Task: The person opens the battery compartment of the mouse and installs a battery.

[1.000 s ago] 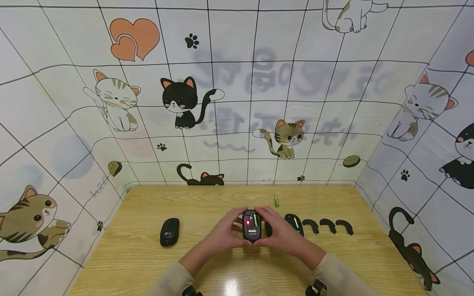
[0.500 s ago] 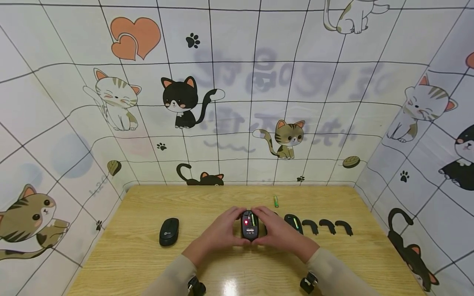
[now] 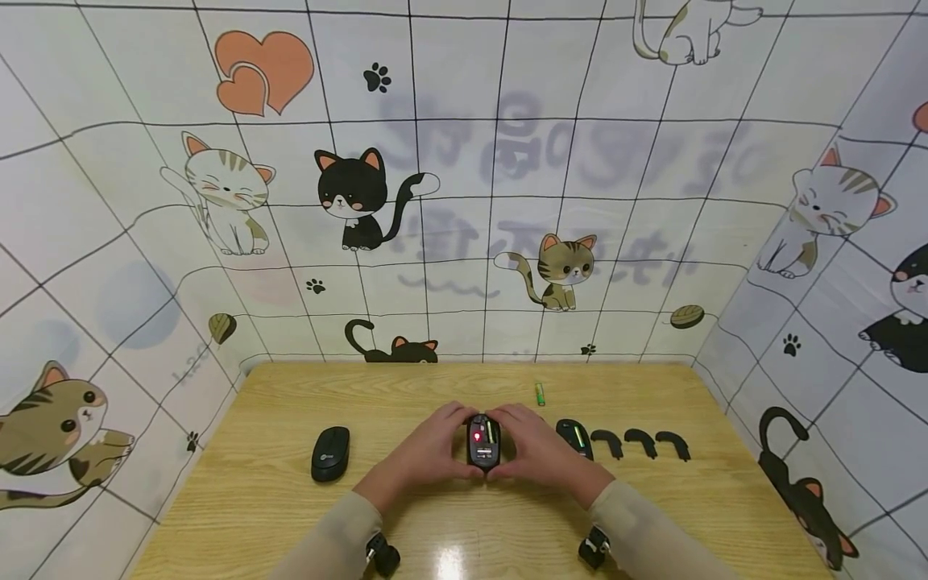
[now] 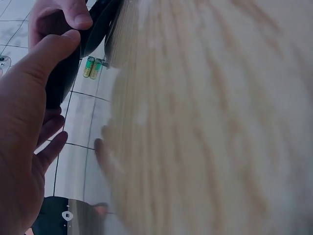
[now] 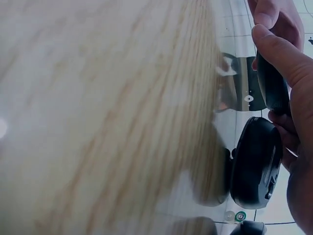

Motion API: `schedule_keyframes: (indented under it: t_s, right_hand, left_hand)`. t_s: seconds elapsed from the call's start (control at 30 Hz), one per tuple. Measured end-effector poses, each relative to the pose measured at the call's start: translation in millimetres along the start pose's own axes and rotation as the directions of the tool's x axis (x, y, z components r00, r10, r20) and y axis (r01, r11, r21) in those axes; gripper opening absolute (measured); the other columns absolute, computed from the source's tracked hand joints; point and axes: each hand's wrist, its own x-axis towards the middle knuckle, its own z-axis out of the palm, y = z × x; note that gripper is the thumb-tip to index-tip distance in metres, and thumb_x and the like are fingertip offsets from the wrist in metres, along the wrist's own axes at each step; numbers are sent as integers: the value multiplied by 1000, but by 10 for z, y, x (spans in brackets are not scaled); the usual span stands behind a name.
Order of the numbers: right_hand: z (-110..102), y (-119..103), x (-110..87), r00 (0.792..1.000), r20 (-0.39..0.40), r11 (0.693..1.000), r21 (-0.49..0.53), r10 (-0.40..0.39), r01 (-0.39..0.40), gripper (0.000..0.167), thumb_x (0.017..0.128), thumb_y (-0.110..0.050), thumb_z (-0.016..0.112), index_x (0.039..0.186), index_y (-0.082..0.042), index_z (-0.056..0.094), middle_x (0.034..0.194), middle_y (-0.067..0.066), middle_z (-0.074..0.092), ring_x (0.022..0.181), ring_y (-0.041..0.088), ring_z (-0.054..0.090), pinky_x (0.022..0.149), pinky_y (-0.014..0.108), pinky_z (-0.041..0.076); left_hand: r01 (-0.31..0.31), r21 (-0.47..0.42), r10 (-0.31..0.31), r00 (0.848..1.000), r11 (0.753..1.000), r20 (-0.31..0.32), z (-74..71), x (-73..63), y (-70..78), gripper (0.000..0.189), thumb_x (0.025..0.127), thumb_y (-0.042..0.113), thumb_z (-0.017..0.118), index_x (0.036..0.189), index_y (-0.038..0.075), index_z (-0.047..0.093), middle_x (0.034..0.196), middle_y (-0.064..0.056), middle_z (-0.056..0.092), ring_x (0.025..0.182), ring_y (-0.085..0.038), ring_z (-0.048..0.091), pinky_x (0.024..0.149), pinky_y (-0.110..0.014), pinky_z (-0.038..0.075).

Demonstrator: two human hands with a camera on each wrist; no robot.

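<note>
Both hands hold one black computer mouse (image 3: pixel 483 443) over the middle of the table, its underside turned up. A red light glows on that underside, and a green battery (image 3: pixel 489 432) shows in its slot. My left hand (image 3: pixel 424 453) grips the left edge with fingers at the far end and thumb at the near end. On the other edge my right hand (image 3: pixel 547 455) grips it the same way, the thumbs close together. The right wrist view shows the held mouse (image 5: pixel 271 81) edge-on, with another black mouse (image 5: pixel 257 164) just beyond the right hand.
A black mouse (image 3: pixel 330 454) lies upright at left. Right of the right hand lies an upturned mouse (image 3: pixel 574 437) with a battery in it. Three curved black covers (image 3: pixel 641 443) line up farther right. A loose green battery (image 3: pixel 540 394) lies behind on the wooden table (image 3: pixel 246 483).
Both hands have shifted slightly left together with the held mouse. Its red light stays lit, and the other things on the table have not moved.
</note>
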Motion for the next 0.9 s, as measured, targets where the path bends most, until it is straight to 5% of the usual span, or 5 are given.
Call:
schedule_keyframes:
  t_s: [0.6, 0.9]
  right_hand:
    - [86, 53, 15, 1000, 21, 994, -109, -20, 23, 100, 78, -63, 97, 155, -11, 61, 144, 0, 65, 137, 23, 55, 126, 55, 39]
    - [48, 6, 0, 999, 39, 993, -119, 8, -4, 102, 79, -60, 98, 157, -7, 58, 153, 8, 62, 148, 33, 49, 131, 59, 29]
  left_hand:
    - [79, 61, -84, 993, 995, 85, 25, 38, 60, 92, 79, 49, 101, 153, 13, 59, 132, 5, 61, 122, -10, 58, 114, -35, 51]
    - [94, 76, -102, 990, 993, 103, 25, 49, 70, 96, 81, 48, 100, 157, 8, 56, 136, 1, 60, 125, -12, 58, 116, -36, 51]
